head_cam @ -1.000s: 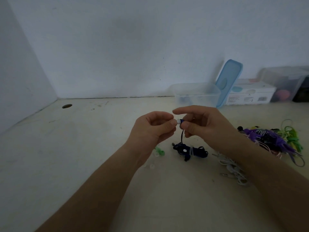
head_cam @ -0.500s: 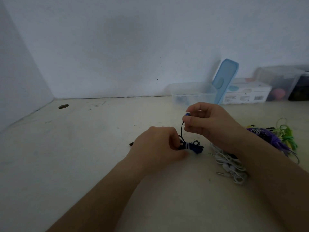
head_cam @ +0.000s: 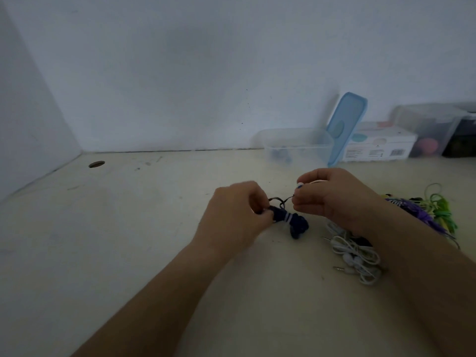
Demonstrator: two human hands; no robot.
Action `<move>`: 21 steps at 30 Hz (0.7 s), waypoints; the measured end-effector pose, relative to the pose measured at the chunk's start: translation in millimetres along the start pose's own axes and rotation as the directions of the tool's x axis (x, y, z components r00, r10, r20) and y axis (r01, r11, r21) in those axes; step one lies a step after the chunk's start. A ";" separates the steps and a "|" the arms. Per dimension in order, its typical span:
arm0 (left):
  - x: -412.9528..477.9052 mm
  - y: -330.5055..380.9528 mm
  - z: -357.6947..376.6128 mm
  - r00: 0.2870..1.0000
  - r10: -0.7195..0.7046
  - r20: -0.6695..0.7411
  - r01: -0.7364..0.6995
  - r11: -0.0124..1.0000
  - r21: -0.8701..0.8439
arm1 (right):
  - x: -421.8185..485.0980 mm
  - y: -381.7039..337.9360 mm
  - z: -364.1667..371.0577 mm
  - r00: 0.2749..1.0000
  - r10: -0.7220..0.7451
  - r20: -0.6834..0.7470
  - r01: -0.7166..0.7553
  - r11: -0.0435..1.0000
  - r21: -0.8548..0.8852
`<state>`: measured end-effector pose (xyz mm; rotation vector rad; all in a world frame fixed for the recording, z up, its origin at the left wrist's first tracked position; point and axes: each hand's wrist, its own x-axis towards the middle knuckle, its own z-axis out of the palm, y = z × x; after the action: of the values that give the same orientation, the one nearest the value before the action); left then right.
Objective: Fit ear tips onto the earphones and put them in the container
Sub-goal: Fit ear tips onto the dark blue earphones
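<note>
Matt scuffed tabletop (head_cam: 128, 240), clear plastic container (head_cam: 296, 145), glossy blue plastic lid (head_cam: 346, 124), printed cardboard box (head_cam: 381, 148)

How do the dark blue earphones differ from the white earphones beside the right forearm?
The dark blue earphones are gripped by both hands, left hand on the bundle, right hand pinching an earbud; the white earphones lie unheld on the table. The blue cord is bound into a bundle by a pale band; the white cord is a loose tangle with plugs sticking out. Both are wired earphones.
</note>
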<state>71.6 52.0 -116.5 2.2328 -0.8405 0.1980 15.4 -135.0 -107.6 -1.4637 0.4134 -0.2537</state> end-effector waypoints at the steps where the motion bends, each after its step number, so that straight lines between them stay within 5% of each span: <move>1: 1.1 -1.1 -4.0 0.999 -0.036 -0.036 0.033 0.994 -0.100 | 0.2 0.4 -0.8 1.000 0.000 -0.011 0.000 0.998 -0.064; 4: 4.4 -1.4 -16.3 0.981 -0.188 -0.047 0.146 0.880 -0.452 | -0.4 1.0 0.9 0.999 -0.043 -0.012 0.035 0.923 -0.383; 7: 7.1 -1.8 -20.2 0.950 -0.295 0.102 0.262 0.576 -0.774 | 1.0 4.4 3.6 0.990 -0.134 0.051 0.128 0.662 -0.738; 11: 8.2 -3.4 -14.4 0.915 -0.345 0.209 0.320 0.305 -0.897 | 2.1 7.8 5.0 0.986 -0.124 0.111 0.160 0.514 -0.842; 17: 9.6 -5.5 -11.9 0.887 -0.321 0.331 0.404 0.198 -0.893 | 4.2 8.5 2.2 0.981 -0.143 0.130 0.182 0.455 -0.872; 21: 8.1 -6.1 -12.0 0.888 -0.312 0.338 0.420 0.254 -0.871 | 2.2 5.7 3.6 0.929 -0.364 0.070 0.257 0.496 -0.830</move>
<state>82.9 59.3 -108.4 1.2080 -0.2548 -0.5400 18.4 -132.1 -113.3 -2.5077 0.3678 -0.4780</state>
